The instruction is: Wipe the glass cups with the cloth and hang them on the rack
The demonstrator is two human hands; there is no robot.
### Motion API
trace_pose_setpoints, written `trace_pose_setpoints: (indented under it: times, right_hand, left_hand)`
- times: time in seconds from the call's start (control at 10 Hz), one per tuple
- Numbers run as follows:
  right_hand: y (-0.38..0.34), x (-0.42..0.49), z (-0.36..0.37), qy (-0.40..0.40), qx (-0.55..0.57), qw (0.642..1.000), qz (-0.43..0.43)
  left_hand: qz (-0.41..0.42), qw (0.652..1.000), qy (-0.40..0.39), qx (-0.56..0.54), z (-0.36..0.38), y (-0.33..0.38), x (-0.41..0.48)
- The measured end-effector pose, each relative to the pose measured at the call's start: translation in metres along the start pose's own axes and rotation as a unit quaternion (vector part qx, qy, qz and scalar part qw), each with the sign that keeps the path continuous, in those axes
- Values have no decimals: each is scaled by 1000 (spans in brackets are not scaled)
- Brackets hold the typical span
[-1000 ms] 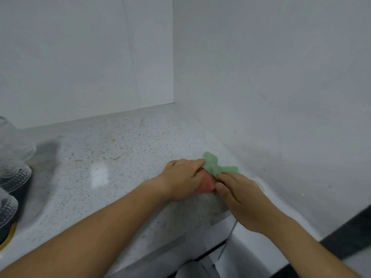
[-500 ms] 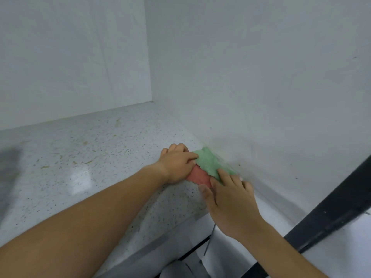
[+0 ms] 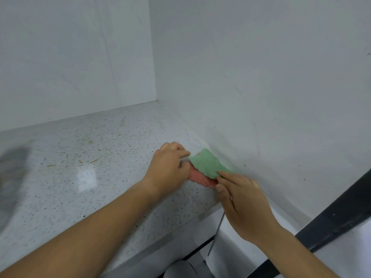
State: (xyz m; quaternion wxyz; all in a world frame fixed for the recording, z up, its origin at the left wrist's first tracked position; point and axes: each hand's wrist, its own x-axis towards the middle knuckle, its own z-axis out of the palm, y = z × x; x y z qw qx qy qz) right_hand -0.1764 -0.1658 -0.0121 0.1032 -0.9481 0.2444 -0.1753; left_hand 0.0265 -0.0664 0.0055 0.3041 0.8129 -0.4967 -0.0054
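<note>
A small cloth, green point(image 3: 206, 164) on top and pink point(image 3: 198, 177) underneath, lies on the speckled countertop point(image 3: 96, 169) against the right wall. My left hand point(image 3: 169, 168) grips its left edge with curled fingers. My right hand point(image 3: 241, 199) pinches its near right corner between thumb and fingers. No glass cups and no rack are in view.
White walls meet in a corner point(image 3: 155, 97) behind the counter. The counter's front edge point(image 3: 152, 245) runs diagonally below my arms. A dark strip point(image 3: 337, 213) crosses the lower right. A blurred grey shadow point(image 3: 12, 177) lies at the far left.
The view has swung right, so the glass cups seen at the left edge a second ago are gone. Both hands have unfolded the bunched cloth and spread it flatter.
</note>
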Motion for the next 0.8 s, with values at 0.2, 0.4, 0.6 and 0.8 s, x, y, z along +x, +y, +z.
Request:
trace_pose_setpoints:
  times: [0.2, 0.4, 0.6, 0.8]
  right_hand:
    - [11, 3, 7, 2, 48, 999, -22]
    - [8, 3, 5, -84, 6, 996, -20]
    - [-7, 7, 2, -140, -46, 988, 38]
    - [-17, 11, -6, -112, -96, 988, 44]
  left_hand:
    - [91, 987, -111, 73, 11, 4, -5]
    - [63, 956, -196, 211, 16, 12, -4]
    - [36, 951, -256, 172, 17, 27, 23]
    - [57, 958, -241, 144, 12, 23, 28]
